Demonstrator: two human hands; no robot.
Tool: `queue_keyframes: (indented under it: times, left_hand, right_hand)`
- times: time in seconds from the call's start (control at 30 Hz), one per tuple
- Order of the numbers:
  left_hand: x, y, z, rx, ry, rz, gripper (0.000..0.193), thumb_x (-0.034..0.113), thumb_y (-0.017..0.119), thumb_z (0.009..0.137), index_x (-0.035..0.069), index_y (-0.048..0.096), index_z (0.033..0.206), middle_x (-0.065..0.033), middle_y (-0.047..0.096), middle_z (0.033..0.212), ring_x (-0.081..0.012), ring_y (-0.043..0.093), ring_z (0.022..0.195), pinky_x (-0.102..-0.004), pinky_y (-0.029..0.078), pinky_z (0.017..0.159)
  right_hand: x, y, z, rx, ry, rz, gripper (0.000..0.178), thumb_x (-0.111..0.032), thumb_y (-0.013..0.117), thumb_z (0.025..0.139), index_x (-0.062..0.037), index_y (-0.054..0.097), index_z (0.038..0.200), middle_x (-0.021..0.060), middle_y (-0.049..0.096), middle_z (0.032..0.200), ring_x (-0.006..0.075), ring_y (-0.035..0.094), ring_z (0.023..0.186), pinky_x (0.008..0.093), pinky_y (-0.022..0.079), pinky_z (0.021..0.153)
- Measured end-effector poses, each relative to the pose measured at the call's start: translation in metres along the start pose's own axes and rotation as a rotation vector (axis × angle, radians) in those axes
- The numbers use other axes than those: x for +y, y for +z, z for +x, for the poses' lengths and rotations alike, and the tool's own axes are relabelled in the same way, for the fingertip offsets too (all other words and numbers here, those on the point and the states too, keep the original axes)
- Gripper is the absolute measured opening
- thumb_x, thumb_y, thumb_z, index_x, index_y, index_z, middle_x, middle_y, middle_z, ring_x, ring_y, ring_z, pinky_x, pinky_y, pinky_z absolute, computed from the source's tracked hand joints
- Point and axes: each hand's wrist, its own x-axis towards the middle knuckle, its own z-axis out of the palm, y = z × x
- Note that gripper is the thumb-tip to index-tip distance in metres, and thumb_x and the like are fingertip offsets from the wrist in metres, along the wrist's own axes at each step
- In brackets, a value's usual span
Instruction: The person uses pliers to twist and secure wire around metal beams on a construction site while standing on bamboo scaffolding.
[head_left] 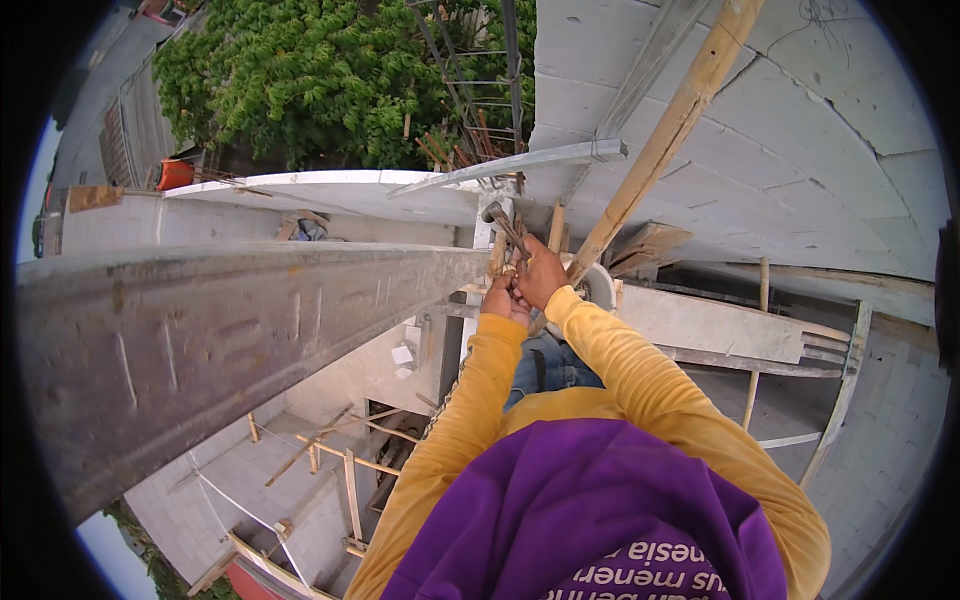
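Note:
Both my hands meet at the middle of the head view, beside the end of a long grey beam (pixel 250 325). My right hand (pixel 542 272) is closed round the handle of a hammer (pixel 510 228), whose dark metal head points up and away from me. Just to its left and slightly nearer, my left hand (pixel 506 300) is closed, fingertips pinched together near a thin upright piece of wood (pixel 497 254). Whatever small thing lies between those fingertips is too small to make out. The two hands touch or nearly touch.
A wooden pole (pixel 665 140) slants up to the right from beside my hands. Ahead lie a metal channel (pixel 530 162), a white wall top (pixel 300 178) and upright steel bars (pixel 513 70). Grey block walls (pixel 800 130) rise at right. Timber props (pixel 352 495) stand far below at left.

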Motion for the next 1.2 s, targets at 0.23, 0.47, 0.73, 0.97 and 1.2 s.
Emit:
queue_keyframes:
  times: [0.23,0.47,0.73,0.97,1.2]
  left_hand:
    - [0.005,0.01,-0.011,0.049,0.008,-0.009,0.006,0.014,0.054,0.091,0.012,0.058,0.087,0.0054,0.052,0.067,-0.0071,0.045,0.053,-0.0225,0.038,0.047]
    - [0.012,0.018,-0.017,0.045,-0.015,-0.025,0.004,0.015,0.056,0.092,0.014,0.059,0.092,0.006,0.052,0.07,-0.0061,0.044,0.055,-0.0218,0.035,0.047]
    - [0.016,0.029,-0.019,0.108,-0.038,-0.061,0.005,0.01,0.056,0.091,0.013,0.06,0.091,0.0072,0.055,0.067,-0.0022,0.047,0.052,-0.0173,0.037,0.044]
    - [0.012,0.033,-0.007,0.12,-0.002,-0.111,0.007,0.01,0.052,0.091,0.009,0.059,0.09,0.0037,0.054,0.065,-0.0053,0.049,0.055,-0.0184,0.042,0.047]
    - [0.005,0.033,0.008,0.268,0.145,-0.105,0.017,0.011,0.046,0.095,0.003,0.06,0.097,-0.0042,0.064,0.086,-0.0123,0.063,0.075,-0.0221,0.055,0.063]
  right_hand:
    - [0.009,0.002,0.005,-0.033,0.086,0.22,0.01,-0.004,0.062,0.084,-0.0038,0.053,0.089,0.0163,0.066,0.078,0.0356,0.065,0.073,0.0408,0.05,0.066]
    - [0.018,0.004,0.004,-0.008,0.007,0.148,0.01,-0.007,0.062,0.084,-0.005,0.054,0.09,0.0175,0.066,0.083,0.0376,0.064,0.08,0.0419,0.049,0.07]
    - [0.027,0.006,0.003,-0.03,0.029,0.248,0.009,-0.009,0.062,0.085,-0.0039,0.057,0.091,0.0173,0.066,0.083,0.0335,0.064,0.077,0.0389,0.05,0.07]
    - [0.049,0.02,0.002,-0.125,0.094,0.472,0.01,-0.008,0.062,0.085,-0.0021,0.06,0.093,0.0103,0.065,0.081,0.02,0.06,0.071,0.0334,0.049,0.068]
    - [0.046,0.018,-0.004,-0.09,-0.094,0.471,0.012,-0.006,0.059,0.082,-0.0016,0.061,0.093,0.0112,0.064,0.085,0.0173,0.057,0.077,0.033,0.048,0.074]
